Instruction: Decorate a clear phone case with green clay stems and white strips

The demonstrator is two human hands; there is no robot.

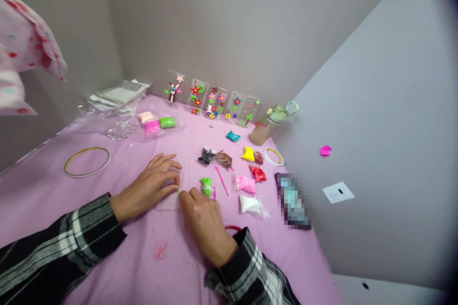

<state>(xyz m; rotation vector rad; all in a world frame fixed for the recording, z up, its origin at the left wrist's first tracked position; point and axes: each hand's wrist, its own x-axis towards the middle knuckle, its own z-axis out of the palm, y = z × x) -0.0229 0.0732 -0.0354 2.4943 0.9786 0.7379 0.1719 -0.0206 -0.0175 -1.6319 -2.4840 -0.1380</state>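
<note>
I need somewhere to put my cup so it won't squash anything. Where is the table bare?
Bare cloth lies between the gold ring and the left hand, and along the near edge between the two sleeves. A smaller gap sits between the hands and the decorated cases. Right of the right hand it is crowded with clay bags.

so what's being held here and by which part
A tiny green bit, pinched in the fingers of the right hand, the left hand touching it; too small to tell which part.

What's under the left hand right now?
A clear phone case lies on the pink table, partly under the left hand. The part the hand covers cannot be seen.
</note>
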